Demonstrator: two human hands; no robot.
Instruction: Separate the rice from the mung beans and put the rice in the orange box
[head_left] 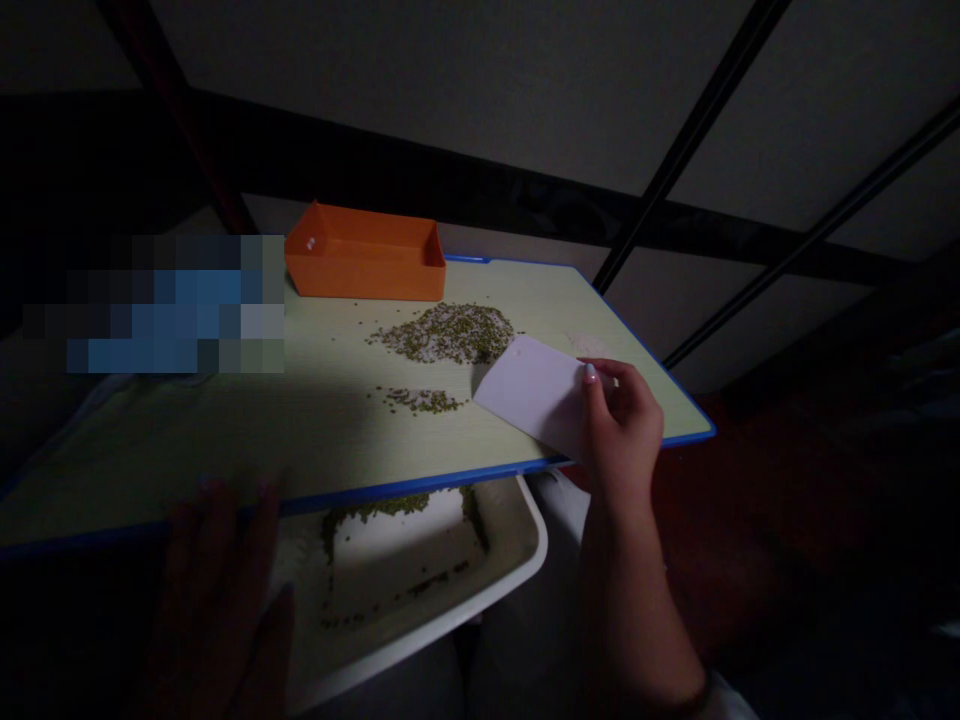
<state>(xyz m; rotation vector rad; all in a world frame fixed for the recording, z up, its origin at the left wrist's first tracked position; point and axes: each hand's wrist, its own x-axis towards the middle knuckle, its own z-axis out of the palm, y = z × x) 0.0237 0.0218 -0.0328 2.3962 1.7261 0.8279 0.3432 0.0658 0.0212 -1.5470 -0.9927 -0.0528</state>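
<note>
My right hand (626, 425) pinches a thin white sheet like a scraper card (529, 388) between thumb and fingers. The card slants low over the table (315, 430), its far edge at a heap of small green and white grains (450, 332). Nearer to me lies a smaller patch of the same mixed grains (424, 401). In deep shadow at the lower left, my left hand (221, 580) has its fingers stretched out at the table's blue front edge. It lies beside a white tub (536, 545), which holds green grains along its sides and sits partly under the table.
An orange open box (367, 275) stands at the back of the table, a few white bits on its inner wall. Pale grains (583, 343) lie thinly at the right. A blurred-out blue area (180, 310) covers the left. Panelled doors (525, 100) rise close behind.
</note>
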